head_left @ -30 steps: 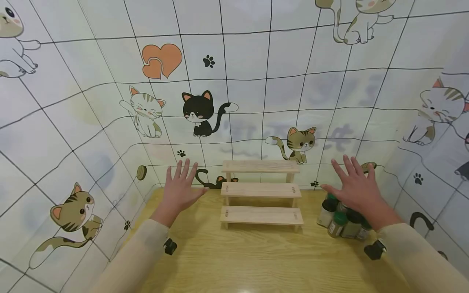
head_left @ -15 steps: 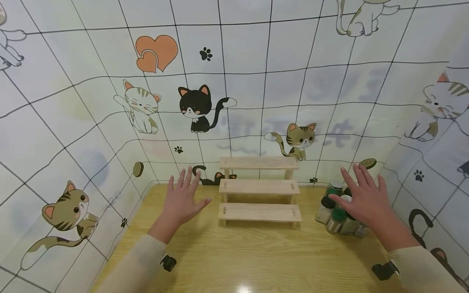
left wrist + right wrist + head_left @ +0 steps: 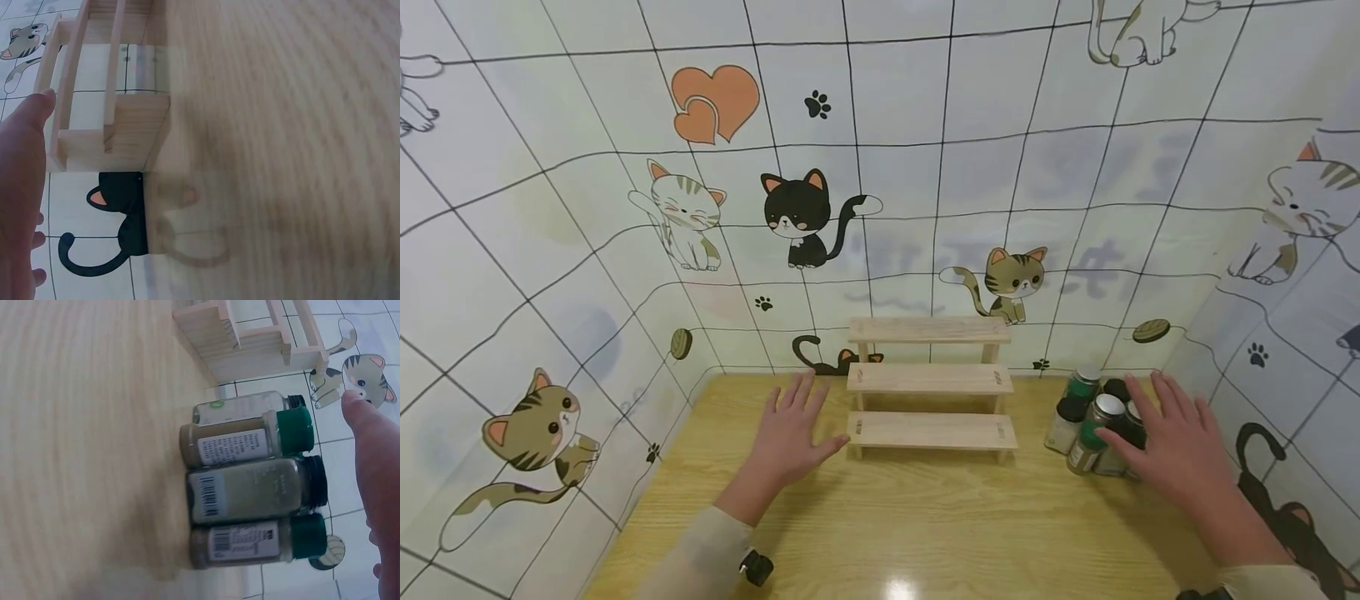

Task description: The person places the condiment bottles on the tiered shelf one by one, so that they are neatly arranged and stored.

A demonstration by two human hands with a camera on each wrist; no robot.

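Observation:
A three-step wooden shelf rack [image 3: 931, 429] stands on the table against the back wall. My left hand [image 3: 790, 442] hovers at its left, fingers spread, with the thumb tip close to the lowest step; I cannot tell whether they touch. In the left wrist view the thumb [image 3: 28, 122] shows beside the rack [image 3: 128, 134]. To the right, a cluster of spice jars [image 3: 1063, 427] stands upright, with green and black lids. My right hand [image 3: 1187, 454] is spread above and beside them, hiding some, and holds nothing. The right wrist view shows labels on several jars [image 3: 247, 490].
The wooden table [image 3: 880, 517] extends in front of the rack. A white cloth wall [image 3: 902, 183] printed with cats and grid lines encloses the back and both sides. Black wrist cameras [image 3: 756, 568] sit at the sleeves.
Both hands have lowered toward the table. The left has shifted right toward the rack, the right has moved outward, uncovering more of the jars. The head view has tilted slightly down.

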